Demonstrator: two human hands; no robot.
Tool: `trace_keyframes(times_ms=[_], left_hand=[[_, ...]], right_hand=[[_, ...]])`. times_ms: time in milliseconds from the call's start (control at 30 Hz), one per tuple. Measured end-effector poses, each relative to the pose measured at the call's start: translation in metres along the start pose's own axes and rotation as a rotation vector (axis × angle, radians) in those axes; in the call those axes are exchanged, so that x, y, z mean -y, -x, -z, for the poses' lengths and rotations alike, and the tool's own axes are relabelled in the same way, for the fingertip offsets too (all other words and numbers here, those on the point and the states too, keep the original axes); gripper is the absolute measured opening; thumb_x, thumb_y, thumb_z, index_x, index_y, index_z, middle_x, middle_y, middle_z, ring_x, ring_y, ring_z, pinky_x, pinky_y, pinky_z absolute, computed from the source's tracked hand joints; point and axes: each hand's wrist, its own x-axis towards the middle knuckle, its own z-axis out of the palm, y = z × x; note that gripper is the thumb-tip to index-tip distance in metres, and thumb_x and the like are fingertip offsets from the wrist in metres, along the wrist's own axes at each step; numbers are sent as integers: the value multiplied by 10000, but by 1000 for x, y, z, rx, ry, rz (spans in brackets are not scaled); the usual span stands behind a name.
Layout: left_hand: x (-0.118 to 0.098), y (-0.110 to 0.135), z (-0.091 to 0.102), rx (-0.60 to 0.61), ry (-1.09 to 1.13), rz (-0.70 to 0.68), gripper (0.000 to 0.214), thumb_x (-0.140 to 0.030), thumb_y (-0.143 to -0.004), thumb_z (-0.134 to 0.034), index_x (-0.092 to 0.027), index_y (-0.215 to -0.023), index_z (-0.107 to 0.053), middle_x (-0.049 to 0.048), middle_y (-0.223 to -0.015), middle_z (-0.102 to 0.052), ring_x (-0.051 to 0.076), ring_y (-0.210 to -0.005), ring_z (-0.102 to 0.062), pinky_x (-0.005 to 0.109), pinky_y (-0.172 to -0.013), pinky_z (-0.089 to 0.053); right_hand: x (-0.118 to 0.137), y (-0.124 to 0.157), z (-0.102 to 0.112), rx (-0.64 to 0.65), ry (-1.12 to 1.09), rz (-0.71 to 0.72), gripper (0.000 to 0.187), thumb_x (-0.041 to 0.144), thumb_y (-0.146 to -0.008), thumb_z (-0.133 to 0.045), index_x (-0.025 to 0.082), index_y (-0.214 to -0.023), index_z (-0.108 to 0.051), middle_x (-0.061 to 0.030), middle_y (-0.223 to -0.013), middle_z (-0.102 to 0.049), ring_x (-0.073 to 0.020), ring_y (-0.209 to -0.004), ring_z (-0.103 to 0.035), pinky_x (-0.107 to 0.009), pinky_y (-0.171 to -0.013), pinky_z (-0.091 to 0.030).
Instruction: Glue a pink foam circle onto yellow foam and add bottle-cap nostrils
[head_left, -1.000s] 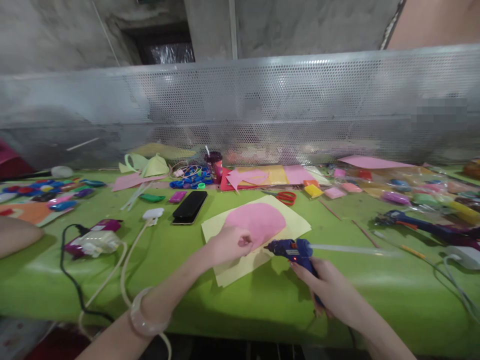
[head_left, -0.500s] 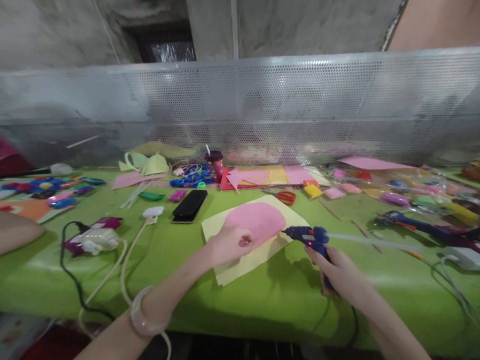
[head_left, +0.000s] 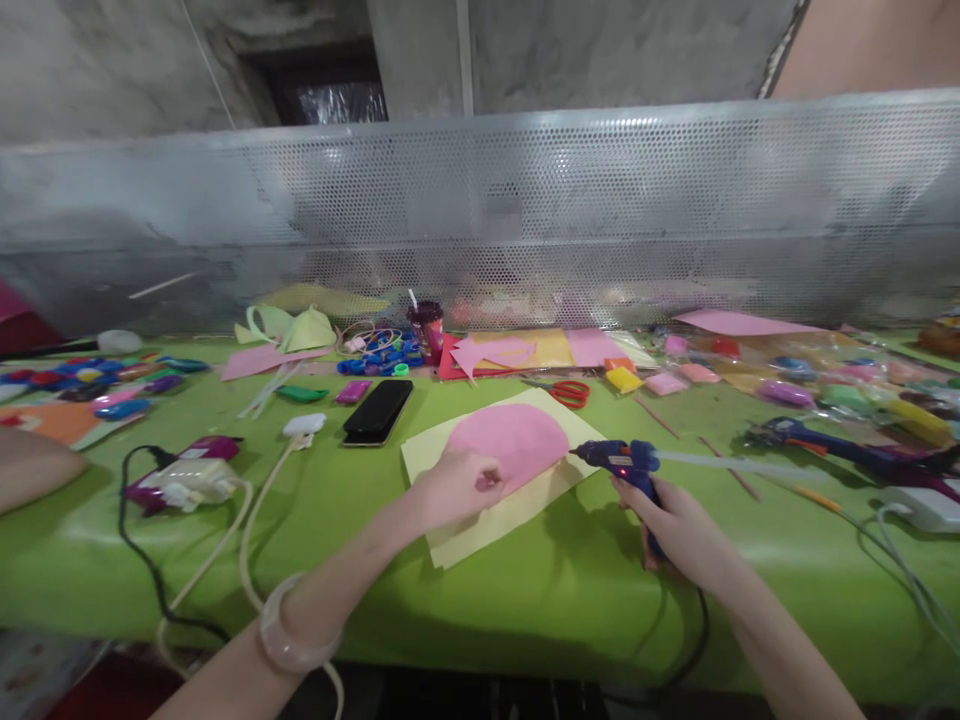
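My right hand (head_left: pixel 679 530) is wrapped round the grip of a dark blue glue gun (head_left: pixel 626 460), with a long clear glue stick (head_left: pixel 712 462) out of its back and a small red light lit. The nozzle points left at the right edge of a rounded pink paper piece (head_left: pixel 514 435); whether it touches is too small to tell. My left hand (head_left: pixel 457 490) rests on the near-left part of that piece, fingers curled and holding it at its lower edge. Pale yellow sheets (head_left: pixel 469 542) lie beneath the pink piece. The left fingertips are partly hidden.
A black phone (head_left: pixel 379 412) and a power strip with cables (head_left: pixel 184 480) lie to the left. Red scissors (head_left: pixel 570 393), a lidded cup (head_left: pixel 427 332) and coloured clay packets (head_left: pixel 787 393) are behind. Another glue gun (head_left: pixel 832 448) lies right. Someone's arm (head_left: pixel 37 468) rests far left.
The glue gun in my right hand has moved slightly up and to the right, along the pink piece's edge. My left hand stays in place on the paper.
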Motion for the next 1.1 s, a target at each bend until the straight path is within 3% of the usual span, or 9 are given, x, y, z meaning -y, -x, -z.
trace_keyframes(times_ms=[533, 767, 1100], left_hand=[[0, 1, -4, -64, -132, -133, 267, -261, -810, -456, -161, -671, -661, 33, -629, -626, 161, -637, -525, 279, -645, -375], [0, -1, -8, -98, -148, -148, 220, -220, -796, -479, -177, -679, -660, 34, -675, -655, 166, -669, -540, 362, -844, -355], [-6, 5, -10, -108, -206, -193, 234, -241, -833, -458, -182, -670, -615, 31, -699, -651, 220, -784, -550, 388, -833, -333]], right_hand=[[12, 27, -16, 99, 37, 40, 324, 485, -828, -385, 198, -690, -446, 65, -347, -438, -136, -333, -519, -217, -393, -368], [18, 34, -27, 121, 28, 37, 267, 439, -814, -425, 195, -718, -478, 88, -341, -407, -120, -299, -485, -213, -372, -376], [19, 41, -34, 187, 5, 91, 282, 450, -806, -430, 184, -836, -519, 81, -454, -415, -111, -311, -476, -215, -351, -405]])
